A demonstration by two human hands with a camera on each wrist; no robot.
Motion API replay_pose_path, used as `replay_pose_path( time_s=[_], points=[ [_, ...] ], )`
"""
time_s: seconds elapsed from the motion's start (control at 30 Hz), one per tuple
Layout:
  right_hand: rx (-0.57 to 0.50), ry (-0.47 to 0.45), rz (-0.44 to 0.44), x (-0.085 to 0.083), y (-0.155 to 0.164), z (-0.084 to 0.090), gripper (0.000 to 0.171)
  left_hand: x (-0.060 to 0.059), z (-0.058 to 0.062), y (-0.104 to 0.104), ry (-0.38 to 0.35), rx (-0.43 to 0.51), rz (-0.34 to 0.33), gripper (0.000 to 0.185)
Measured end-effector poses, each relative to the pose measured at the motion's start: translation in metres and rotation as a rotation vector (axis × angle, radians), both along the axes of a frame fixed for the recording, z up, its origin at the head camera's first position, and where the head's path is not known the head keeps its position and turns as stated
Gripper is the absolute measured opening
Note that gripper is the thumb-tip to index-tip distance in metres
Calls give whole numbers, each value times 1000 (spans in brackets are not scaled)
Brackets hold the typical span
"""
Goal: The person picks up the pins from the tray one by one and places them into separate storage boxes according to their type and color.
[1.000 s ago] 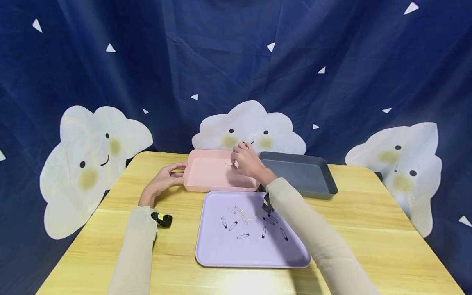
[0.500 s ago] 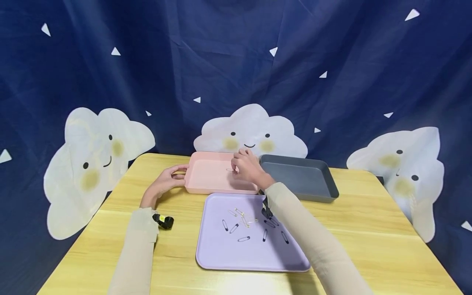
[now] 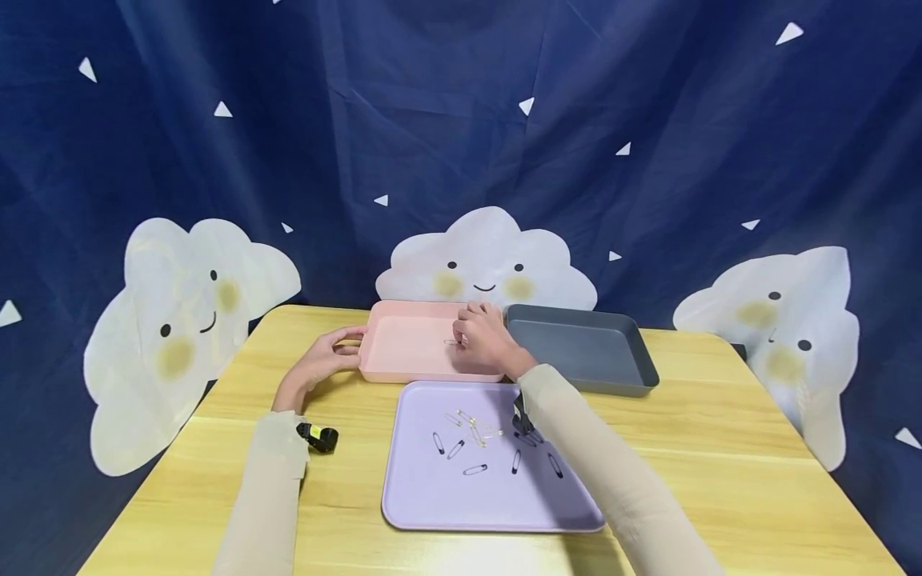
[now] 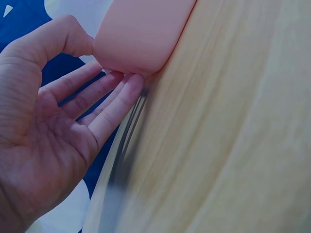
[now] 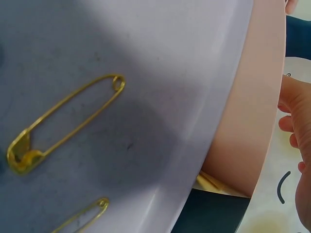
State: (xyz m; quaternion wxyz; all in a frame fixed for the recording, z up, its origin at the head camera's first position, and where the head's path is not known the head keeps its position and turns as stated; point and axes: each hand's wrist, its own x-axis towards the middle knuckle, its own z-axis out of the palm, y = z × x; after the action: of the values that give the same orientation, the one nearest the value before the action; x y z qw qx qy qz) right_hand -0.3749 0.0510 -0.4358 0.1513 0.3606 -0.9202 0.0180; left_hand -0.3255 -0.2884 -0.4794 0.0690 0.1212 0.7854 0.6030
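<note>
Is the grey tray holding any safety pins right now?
No, the grey tray looks bare inside; the safety pins lie on the purple tray.

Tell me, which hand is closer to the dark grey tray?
Right. The right hand hovers over the pink plastic tray, just beside the dark grey plastic tray. The left hand touches the pink tray's far left edge, farther away.

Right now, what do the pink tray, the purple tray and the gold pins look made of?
Pink tray: probably matte plastic, with rounded moulded corners and an even colour; the left hand touches its end. Purple tray: likely the same smooth plastic, with a soft sheen. Gold safety pin: thin bent wire, apparently brass-coloured metal with a folded clasp. Table: wood grain, possibly laminate.
</note>
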Motion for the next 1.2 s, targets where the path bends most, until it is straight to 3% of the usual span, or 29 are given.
replay_pose_path(
  time_s=[0.4, 0.87, 1.2],
  points=[
    [-8, -38, 22, 1, -1, 2, 27, 1, 1, -1, 11, 20, -12, 68],
    [-13, -55, 28, 2, 3, 6, 27, 3, 2, 1, 36, 6, -10, 67],
    [-37, -38, 74, 5, 3, 7, 24, 2, 2, 1, -13, 32, 4, 68]
  ],
)
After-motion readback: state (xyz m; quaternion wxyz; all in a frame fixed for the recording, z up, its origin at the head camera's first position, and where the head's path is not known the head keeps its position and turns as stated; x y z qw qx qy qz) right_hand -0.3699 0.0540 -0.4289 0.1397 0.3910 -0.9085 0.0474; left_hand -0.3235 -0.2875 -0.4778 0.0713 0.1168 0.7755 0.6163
